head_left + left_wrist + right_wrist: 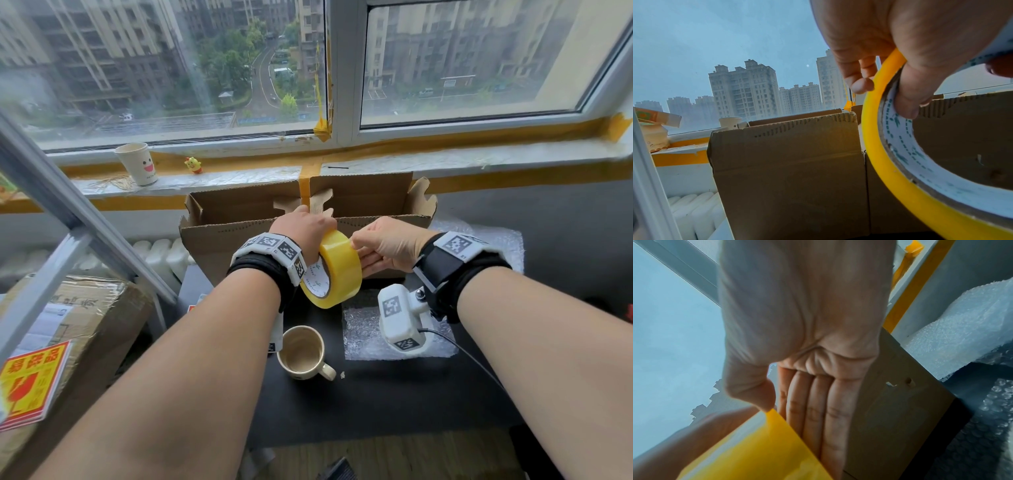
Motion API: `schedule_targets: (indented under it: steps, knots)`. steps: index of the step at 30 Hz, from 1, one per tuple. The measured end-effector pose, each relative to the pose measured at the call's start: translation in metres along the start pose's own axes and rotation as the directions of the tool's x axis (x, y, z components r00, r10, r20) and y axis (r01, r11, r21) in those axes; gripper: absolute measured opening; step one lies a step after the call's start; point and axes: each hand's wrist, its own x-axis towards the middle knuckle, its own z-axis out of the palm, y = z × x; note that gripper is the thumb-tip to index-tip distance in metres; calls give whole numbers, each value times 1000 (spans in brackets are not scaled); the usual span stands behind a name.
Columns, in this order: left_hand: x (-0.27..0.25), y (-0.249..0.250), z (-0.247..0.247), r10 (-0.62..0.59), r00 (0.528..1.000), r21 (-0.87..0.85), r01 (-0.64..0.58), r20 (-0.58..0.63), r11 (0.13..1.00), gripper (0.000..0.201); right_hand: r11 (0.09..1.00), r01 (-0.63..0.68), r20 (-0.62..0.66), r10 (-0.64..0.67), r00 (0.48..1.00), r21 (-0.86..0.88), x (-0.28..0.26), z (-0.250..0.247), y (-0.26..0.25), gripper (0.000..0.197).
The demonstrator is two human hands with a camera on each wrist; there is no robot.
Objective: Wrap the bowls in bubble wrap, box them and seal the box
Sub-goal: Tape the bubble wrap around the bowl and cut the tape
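tape roll [337,270] | between both hands | left hand [301,229] grips, right hand [387,245] touches

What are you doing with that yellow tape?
A person is getting tape ready. The left hand grips the tape roll through its middle, and the right hand touches the roll's outer face, thumb at its edge, probably hunting for the loose end. Just behind stands the box, open, flaps up, with no tape on it yet. A mug and bubble wrap lie on the table.
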Motion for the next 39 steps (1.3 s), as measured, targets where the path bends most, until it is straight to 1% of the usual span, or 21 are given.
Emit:
schedule_targets:
  steps: [6,10,15,19,22,25,27,29,32,34,36,39]
  knots:
    - [-1,-2,2,11,1000,19,-11,1,1000,45,1000,-5,-2,5,1000,9,0,4,0,17]
    - [-2,-4,3,30,999,40,-30,-11,999,41,1000,3,-7,-3,1000,30,2,7,3,24]
    - [-3,-8,1,40,998,16,-39,-54,999,42,990,51,-31,-48,998,132,1,9,6,11]
    - [-3,-12,0,36,999,46,-35,-28,998,41,985,-40,15,38,999,170,3,9,3,14]
    - [-4,-14,2,25,1000,56,-25,-4,998,44,987,-36,33,31,999,155,4,9,2,25]
    - [-5,-14,3,28,1000,80,-29,5,996,39,984,-51,48,43,998,170,3,10,3,27]
    - [-7,-13,5,30,1000,111,-29,-2,993,33,990,-66,33,62,998,126,4,13,1,23]
    - [-8,-14,8,22,1000,130,-20,-12,991,29,997,-71,-26,72,997,26,5,15,-3,19]
    - [-11,-17,7,8,1000,135,-5,-20,991,29,995,-49,-149,36,988,-86,6,18,-10,9]
    - [-13,-19,5,10,1000,149,-5,-29,989,28,987,-32,-200,-1,980,-159,7,21,-14,7]
    - [-15,-18,3,15,999,171,-8,-40,985,27,968,-20,-219,-37,975,-251,8,25,-16,7]
    - [-17,-18,1,5,998,182,5,-55,983,25,953,0,-225,-72,972,-304,8,27,-19,7]
